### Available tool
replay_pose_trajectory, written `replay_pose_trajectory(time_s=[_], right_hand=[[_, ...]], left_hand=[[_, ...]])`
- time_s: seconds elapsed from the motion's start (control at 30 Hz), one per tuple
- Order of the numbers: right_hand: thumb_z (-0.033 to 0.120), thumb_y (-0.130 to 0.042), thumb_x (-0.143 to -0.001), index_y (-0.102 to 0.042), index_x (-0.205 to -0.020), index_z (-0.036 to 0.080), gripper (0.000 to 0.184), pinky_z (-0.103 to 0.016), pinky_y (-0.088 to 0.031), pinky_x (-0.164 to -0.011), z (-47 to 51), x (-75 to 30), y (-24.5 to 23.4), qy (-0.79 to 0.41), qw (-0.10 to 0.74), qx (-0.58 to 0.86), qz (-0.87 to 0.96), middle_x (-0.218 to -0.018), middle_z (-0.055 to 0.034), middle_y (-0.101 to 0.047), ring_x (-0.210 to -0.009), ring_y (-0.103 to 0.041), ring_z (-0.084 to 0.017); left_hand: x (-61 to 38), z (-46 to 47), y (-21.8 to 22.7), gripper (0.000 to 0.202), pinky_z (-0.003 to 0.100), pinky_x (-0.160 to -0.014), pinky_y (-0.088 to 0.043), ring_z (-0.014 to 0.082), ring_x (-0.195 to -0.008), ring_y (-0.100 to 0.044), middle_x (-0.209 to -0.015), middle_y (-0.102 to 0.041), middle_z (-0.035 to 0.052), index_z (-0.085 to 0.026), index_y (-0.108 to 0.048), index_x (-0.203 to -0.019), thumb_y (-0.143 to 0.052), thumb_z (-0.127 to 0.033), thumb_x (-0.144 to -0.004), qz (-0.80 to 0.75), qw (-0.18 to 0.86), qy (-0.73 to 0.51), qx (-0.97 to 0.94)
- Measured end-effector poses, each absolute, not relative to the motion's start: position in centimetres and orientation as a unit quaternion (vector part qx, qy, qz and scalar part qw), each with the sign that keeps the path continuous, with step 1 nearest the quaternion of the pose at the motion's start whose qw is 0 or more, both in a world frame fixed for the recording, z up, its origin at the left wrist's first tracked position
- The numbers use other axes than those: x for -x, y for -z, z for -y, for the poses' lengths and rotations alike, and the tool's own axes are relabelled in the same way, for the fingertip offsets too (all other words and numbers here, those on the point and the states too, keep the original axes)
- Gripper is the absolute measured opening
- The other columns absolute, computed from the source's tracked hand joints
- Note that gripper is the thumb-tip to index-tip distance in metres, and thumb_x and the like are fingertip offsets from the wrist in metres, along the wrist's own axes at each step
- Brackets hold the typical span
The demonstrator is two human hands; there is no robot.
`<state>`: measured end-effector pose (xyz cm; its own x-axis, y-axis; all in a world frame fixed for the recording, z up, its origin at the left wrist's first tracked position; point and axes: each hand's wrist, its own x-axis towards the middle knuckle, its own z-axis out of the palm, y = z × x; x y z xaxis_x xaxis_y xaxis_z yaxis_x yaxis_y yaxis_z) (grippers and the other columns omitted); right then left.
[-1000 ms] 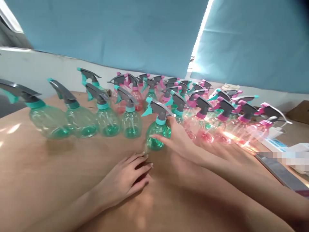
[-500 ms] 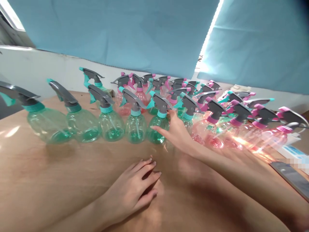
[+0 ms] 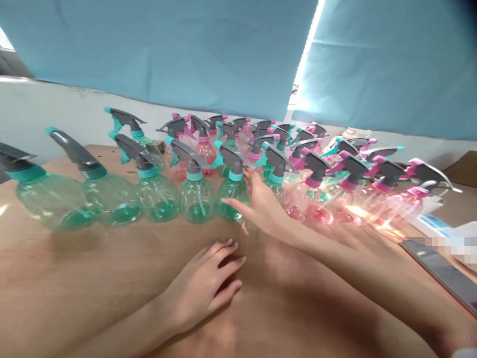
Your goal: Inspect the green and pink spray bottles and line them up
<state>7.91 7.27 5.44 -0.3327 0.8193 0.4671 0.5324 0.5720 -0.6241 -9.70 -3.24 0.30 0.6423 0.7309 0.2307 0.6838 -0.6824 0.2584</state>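
My right hand [image 3: 265, 205] is at the right side of a green spray bottle [image 3: 233, 199] in the front row. Its thumb lies across the bottle's front and the other fingers reach up behind toward the neck, partly hidden. This bottle stands upright on the table, with a grey trigger head and a teal collar. Nearer to me, my left hand [image 3: 204, 278] rests palm down on the wooden table [image 3: 112, 293], fingers loosely spread and holding nothing. Beside the gripped bottle on the left is another green spray bottle [image 3: 197, 201].
More green spray bottles [image 3: 158, 199] continue leftward along the front row. To the right stand several pink spray bottles [image 3: 318, 204], with mixed ones behind. A phone [image 3: 439, 271] lies near the right edge. Blue curtains [image 3: 167, 54] hang at the back.
The whole view has shifted, so bottles and hands sit farther left in the picture. My right hand stays at the same bottle, and my left hand keeps its place on the table.
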Motion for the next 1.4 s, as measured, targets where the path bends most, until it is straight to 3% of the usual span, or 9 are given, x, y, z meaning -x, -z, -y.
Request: replay_pose_trajectory(time_s=[0.07,0.17,0.27,0.4,0.53,0.73,0.93,1.07,1.4], right_hand=[[0.040,-0.068,-0.086,-0.034,-0.144,0.010,0.073,-0.047,-0.044,-0.107,-5.9,-9.1,-6.0,-0.184,0.389,0.431,0.793,-0.148,-0.0216,-0.047,-0.136,-0.047,-0.030],[0.033,-0.064,-0.090,-0.055,-0.127,0.016,0.042,-0.046,-0.050,-0.102,-3.9,-11.8,-6.7,-0.171,0.380,0.439,0.796,-0.131,-0.0134,-0.063,-0.122,-0.060,-0.027],[0.035,-0.061,-0.090,-0.064,-0.107,0.019,0.024,-0.037,-0.060,-0.073,-3.1,-14.9,-7.1,-0.165,0.404,0.455,0.776,-0.103,-0.0091,-0.073,-0.088,-0.071,-0.022],[0.039,-0.059,-0.091,-0.066,-0.101,0.018,0.024,-0.036,-0.056,-0.063,-3.7,-17.8,-7.4,-0.088,0.397,0.509,0.758,-0.094,-0.0083,-0.074,-0.064,-0.066,-0.018],[0.047,-0.062,-0.088,-0.060,-0.121,0.015,0.046,-0.043,-0.054,-0.076,-5.1,-18.0,-7.7,-0.083,0.374,0.543,0.747,-0.118,-0.0137,-0.071,-0.068,-0.068,-0.020],[0.056,-0.064,-0.084,-0.055,-0.129,0.008,0.066,-0.046,-0.051,-0.087,-7.5,-15.7,-7.3,-0.152,0.357,0.558,0.734,-0.129,-0.0211,-0.064,-0.107,-0.066,-0.034],[0.045,-0.064,-0.087,-0.061,-0.121,0.011,0.049,-0.044,-0.051,-0.084,-8.0,-15.2,-6.8,-0.140,0.345,0.552,0.746,-0.119,-0.0182,-0.070,-0.106,-0.067,-0.034],[0.049,-0.065,-0.085,-0.061,-0.120,0.009,0.053,-0.046,-0.051,-0.083,-6.2,-15.8,-7.1,-0.121,0.330,0.550,0.758,-0.114,-0.0195,-0.070,-0.106,-0.066,-0.037],[0.047,-0.069,-0.085,-0.064,-0.094,0.024,0.025,-0.031,-0.043,-0.047,2.4,-18.2,-10.2,-0.078,0.234,0.503,0.828,-0.072,-0.0034,-0.070,-0.061,-0.067,-0.025]], left_hand=[[9.6,3.2,-0.3,0.033,0.049,-0.104,-0.048,0.0313,-0.126,-0.054,-0.136,-0.060,0.0122,-0.021,-0.062,-0.127,-0.055,-0.028,-0.096,-0.393,0.073,-0.171,-0.900],[9.5,3.3,-0.3,0.034,0.046,-0.101,-0.049,0.0304,-0.123,-0.056,-0.133,-0.061,0.0129,-0.019,-0.060,-0.129,-0.052,-0.028,-0.097,-0.400,0.075,-0.187,-0.894],[9.2,3.2,-0.4,0.034,0.044,-0.099,-0.051,0.0298,-0.121,-0.057,-0.130,-0.062,0.0119,-0.020,-0.059,-0.128,-0.052,-0.027,-0.096,-0.408,0.082,-0.196,-0.888],[8.7,3.2,-0.4,0.033,0.044,-0.101,-0.049,0.0298,-0.122,-0.057,-0.132,-0.061,0.0111,-0.022,-0.060,-0.129,-0.052,-0.030,-0.097,-0.411,0.074,-0.185,-0.889],[7.9,3.3,-0.5,0.031,0.047,-0.102,-0.048,0.0311,-0.124,-0.054,-0.135,-0.058,0.0123,-0.020,-0.061,-0.127,-0.050,-0.030,-0.099,-0.409,0.059,-0.185,-0.892],[7.0,3.8,-0.5,0.028,0.045,-0.102,-0.048,0.0302,-0.124,-0.052,-0.134,-0.055,0.0119,-0.021,-0.061,-0.123,-0.046,-0.026,-0.100,-0.401,0.053,-0.212,-0.890],[7.0,4.1,-0.4,0.024,0.046,-0.102,-0.048,0.0309,-0.126,-0.050,-0.133,-0.055,0.0114,-0.021,-0.060,-0.119,-0.048,-0.026,-0.100,-0.415,0.038,-0.255,-0.873],[6.6,3.5,0.1,0.032,0.047,-0.104,-0.046,0.0292,-0.127,-0.049,-0.136,-0.050,0.0109,-0.024,-0.051,-0.131,-0.045,-0.034,-0.101,-0.465,0.087,-0.284,-0.834],[1.5,2.9,-1.8,0.087,0.051,-0.096,-0.053,0.0364,-0.131,-0.050,-0.148,-0.043,0.0142,-0.031,-0.013,-0.153,-0.065,-0.052,-0.087,-0.499,0.159,-0.308,-0.794]])
